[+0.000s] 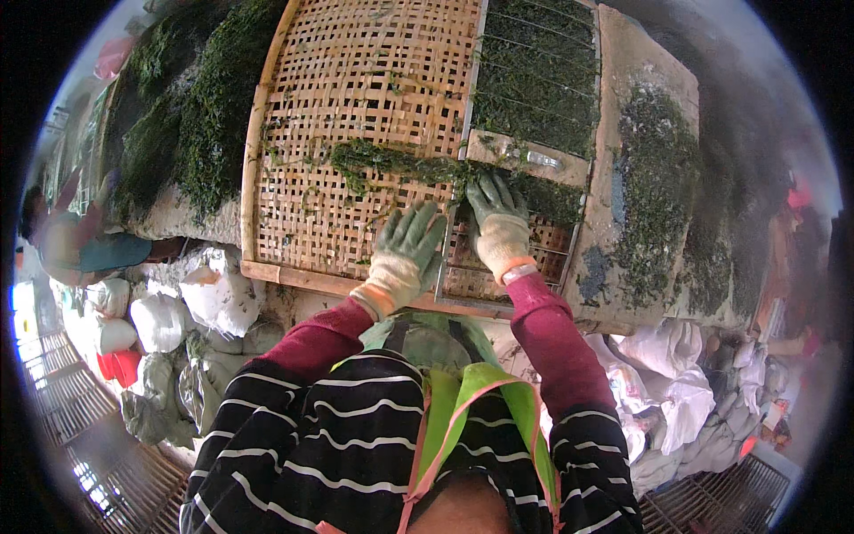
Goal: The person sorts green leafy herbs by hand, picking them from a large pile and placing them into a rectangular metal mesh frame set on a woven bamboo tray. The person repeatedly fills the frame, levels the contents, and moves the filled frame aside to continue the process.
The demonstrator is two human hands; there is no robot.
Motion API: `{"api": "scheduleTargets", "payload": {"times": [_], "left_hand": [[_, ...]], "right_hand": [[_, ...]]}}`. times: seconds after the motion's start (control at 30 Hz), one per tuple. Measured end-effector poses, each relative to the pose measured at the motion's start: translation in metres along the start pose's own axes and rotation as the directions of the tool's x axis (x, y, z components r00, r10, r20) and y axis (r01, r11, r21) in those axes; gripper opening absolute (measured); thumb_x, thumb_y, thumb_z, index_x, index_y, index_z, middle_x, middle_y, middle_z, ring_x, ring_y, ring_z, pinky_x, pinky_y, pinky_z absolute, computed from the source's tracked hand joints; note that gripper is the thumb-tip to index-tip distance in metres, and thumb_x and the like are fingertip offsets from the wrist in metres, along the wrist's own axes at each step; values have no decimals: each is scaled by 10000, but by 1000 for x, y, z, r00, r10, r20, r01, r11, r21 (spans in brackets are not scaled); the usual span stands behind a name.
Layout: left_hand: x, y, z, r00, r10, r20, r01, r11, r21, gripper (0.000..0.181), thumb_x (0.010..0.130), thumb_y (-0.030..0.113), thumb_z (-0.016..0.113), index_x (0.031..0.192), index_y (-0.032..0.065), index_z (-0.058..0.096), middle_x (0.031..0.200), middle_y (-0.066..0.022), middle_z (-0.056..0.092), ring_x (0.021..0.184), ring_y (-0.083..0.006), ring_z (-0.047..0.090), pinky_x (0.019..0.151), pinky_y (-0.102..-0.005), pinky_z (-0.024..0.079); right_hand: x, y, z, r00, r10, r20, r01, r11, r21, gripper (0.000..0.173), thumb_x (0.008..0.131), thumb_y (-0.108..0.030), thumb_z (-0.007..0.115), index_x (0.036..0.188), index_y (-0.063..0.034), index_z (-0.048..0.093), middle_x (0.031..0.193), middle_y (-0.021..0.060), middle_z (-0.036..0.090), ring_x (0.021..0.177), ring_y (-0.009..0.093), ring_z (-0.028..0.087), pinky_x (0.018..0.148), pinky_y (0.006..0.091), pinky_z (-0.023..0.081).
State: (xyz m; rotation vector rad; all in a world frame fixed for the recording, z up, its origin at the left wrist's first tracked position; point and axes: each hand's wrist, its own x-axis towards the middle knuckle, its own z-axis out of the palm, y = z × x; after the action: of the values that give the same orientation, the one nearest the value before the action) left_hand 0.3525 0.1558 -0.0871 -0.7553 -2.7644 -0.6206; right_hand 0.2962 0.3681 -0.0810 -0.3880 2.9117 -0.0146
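Observation:
My left hand [408, 250], in a green-coated knit glove, is held flat over a woven bamboo tray [313, 220], its fingers extended and nothing visible in them. My right hand [497, 217], gloved alike, lies inside a metal frame [572, 250] strung with crosswise wires. Its fingertips touch a strip of shredded dark green plant matter [407, 163], which runs from the tray across the frame's left bar. Beyond that hand, a wooden board with a handle [534, 157] spans the frame. A layer of the same greens [534, 73] fills the frame's far part. My right palm is hidden.
Heaped greens [220, 100] rise left of the tray; more greens [657, 180] cover the surface at right. Stuffed white sacks [220, 300] and pale bags [667, 380] crowd below the table edge. Another person [87, 240] is at far left. Slatted racks [67, 380] stand lower left.

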Motion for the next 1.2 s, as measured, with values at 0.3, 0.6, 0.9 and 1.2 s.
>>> {"api": "scheduleTargets", "payload": {"times": [0.3, 0.6, 0.9, 1.2], "left_hand": [[90, -34, 24, 984, -134, 114, 102, 963, 248, 778, 924, 380, 632, 1601, 149, 327, 1689, -176, 205, 1556, -361, 206, 1265, -510, 158], [86, -71, 12, 995, -89, 54, 87, 995, 46, 446, 814, 194, 679, 1250, 102, 662, 1513, -169, 465, 1347, -393, 480, 1151, -529, 335], [182, 22, -9, 890, -95, 446, 85, 995, 44, 534, 933, 188, 725, 1391, -16, 540, 1288, -143, 651, 1136, -231, 638, 976, -349, 524], [141, -20, 38, 990, -140, -24, 136, 984, -118, 765, 855, 215, 696, 1551, 196, 378, 1544, -212, 433, 1446, -419, 386, 1181, -513, 337]], "right_hand": [[-3, -6, -4, 1000, 24, -21, -20, 988, 152, 759, 941, -137, 525, 1642, -256, 257, 1716, 29, 209, 1535, 223, 308, 1275, 436, 212], [4, -7, 6, 1000, -24, 1, 23, 971, 239, 718, 956, -192, 465, 1644, -196, 259, 1737, 23, 111, 1597, 254, 85, 1293, 477, -10], [12, -13, 26, 988, -45, 145, 38, 998, 51, 344, 868, -209, 563, 1171, -98, 683, 706, 245, 667, 642, 379, 677, 476, 556, 486], [-4, 11, 8, 956, 133, -263, -14, 911, 412, 280, 850, -116, 612, 1098, -115, 742, 899, 174, 748, 803, 348, 741, 725, 462, 593]]}}
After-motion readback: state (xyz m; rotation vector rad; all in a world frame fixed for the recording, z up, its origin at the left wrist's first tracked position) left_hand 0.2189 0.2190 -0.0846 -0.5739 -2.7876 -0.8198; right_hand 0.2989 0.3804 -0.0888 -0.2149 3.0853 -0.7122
